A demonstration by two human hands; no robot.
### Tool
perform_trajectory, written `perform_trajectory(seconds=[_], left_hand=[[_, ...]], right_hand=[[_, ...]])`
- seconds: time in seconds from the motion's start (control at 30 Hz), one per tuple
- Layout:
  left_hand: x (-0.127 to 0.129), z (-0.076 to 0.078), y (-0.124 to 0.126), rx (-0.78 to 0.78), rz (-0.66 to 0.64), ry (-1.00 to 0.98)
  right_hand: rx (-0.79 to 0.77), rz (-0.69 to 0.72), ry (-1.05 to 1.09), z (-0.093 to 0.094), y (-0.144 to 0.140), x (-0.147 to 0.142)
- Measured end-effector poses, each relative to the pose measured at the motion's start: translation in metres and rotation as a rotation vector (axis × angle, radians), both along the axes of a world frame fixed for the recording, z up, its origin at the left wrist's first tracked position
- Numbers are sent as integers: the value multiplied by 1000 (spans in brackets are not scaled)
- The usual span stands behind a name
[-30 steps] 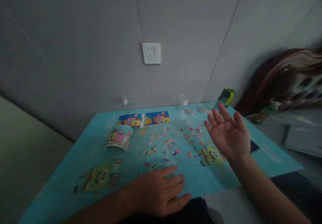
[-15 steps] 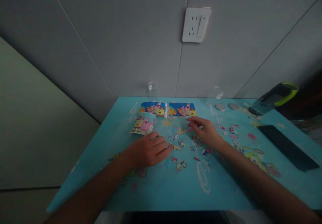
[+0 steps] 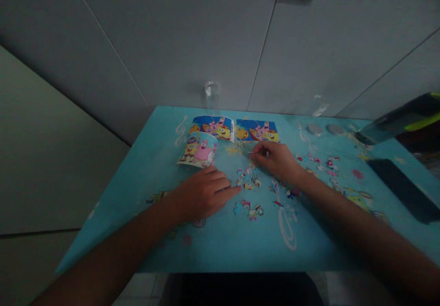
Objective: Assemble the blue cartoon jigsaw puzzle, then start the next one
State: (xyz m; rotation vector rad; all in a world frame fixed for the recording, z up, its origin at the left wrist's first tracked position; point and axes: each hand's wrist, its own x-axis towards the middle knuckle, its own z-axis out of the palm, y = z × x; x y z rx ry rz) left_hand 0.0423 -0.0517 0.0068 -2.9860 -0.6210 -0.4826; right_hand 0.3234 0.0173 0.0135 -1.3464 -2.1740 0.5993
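Small jigsaw puzzle pieces [image 3: 249, 179] lie scattered in the middle of the table. My left hand [image 3: 207, 190] rests just left of them, palm down, fingers loosely apart and holding nothing I can see. Its fingertips are close to the lower edge of a curled picture card [image 3: 199, 151] with cartoon figures. My right hand [image 3: 275, 160] is above the far side of the pieces, with thumb and forefinger pinched on a small puzzle piece [image 3: 250, 153]. A joined cluster of pieces [image 3: 252, 210] lies nearer to me.
Two blue picture cards, a curved one [image 3: 215, 127] and a flat one [image 3: 257, 130], lie at the back. Behind stands a clear container [image 3: 212, 96]. On the right are round lids [image 3: 314, 129], a bottle [image 3: 395, 120] and a dark flat slab [image 3: 404, 189].
The view has tilted down and shifted slightly left. My right fingers have closed in a pinch on a small piece. My left hand stays beside the pieces.
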Motion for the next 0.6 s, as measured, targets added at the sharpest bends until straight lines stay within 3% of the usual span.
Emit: perform_trajectory(seconds=[0.13, 0.3, 0.47, 0.6], left_hand=[[-1, 1, -1, -29, -21, -6], [3, 0, -6, -101, -119, -1], [5, -2, -10, -181, -187, 20], [5, -2, -9, -179, -167, -5]], right_hand=[[79, -239, 209, 4, -37, 24], [-6, -355, 400, 3, -70, 40], [35, -311, 385, 7, -77, 38], [-56, -136, 296, 4, -83, 32]])
